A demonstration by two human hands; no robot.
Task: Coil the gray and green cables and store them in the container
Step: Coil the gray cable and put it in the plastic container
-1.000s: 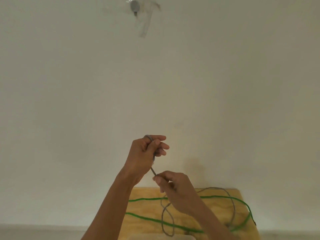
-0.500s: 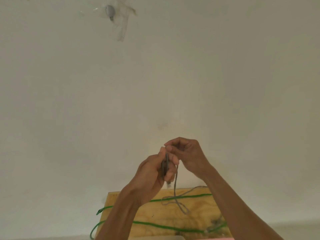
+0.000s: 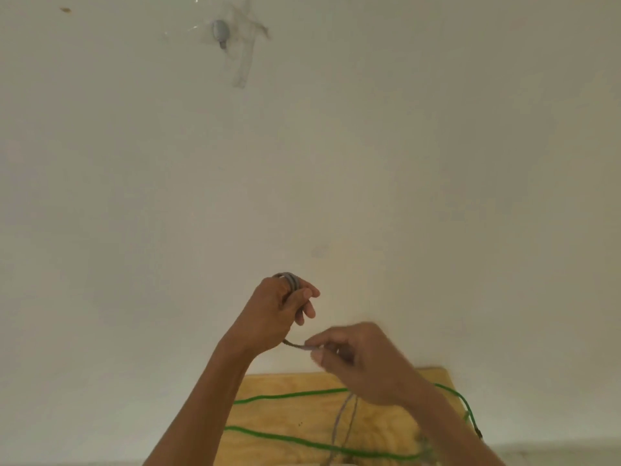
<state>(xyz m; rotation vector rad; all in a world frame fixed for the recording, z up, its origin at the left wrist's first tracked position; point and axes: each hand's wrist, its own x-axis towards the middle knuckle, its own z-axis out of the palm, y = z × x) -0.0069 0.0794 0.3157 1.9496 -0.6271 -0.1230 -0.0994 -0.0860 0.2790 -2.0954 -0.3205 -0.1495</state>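
My left hand (image 3: pixel 279 311) is raised in front of the wall and grips a small coil of the gray cable (image 3: pixel 291 281), whose loops show over its knuckles. Just below and to the right, my right hand (image 3: pixel 363 361) pinches the same gray cable, which runs short between the two hands. The rest of the gray cable hangs down from my right hand onto the wooden board (image 3: pixel 302 415). The green cable (image 3: pixel 292 395) lies loose across that board in long curves. No container shows in the frame.
A pale wall (image 3: pixel 437 163) fills most of the view behind the hands. High on it, a small gray fitting (image 3: pixel 220 30) sits under strips of clear tape. The board's right end lies near the green cable's tip (image 3: pixel 479 433).
My right hand has dropped from above my left hand to below and right of it, drawing out a new length of gray cable. More loops sit on my left hand.
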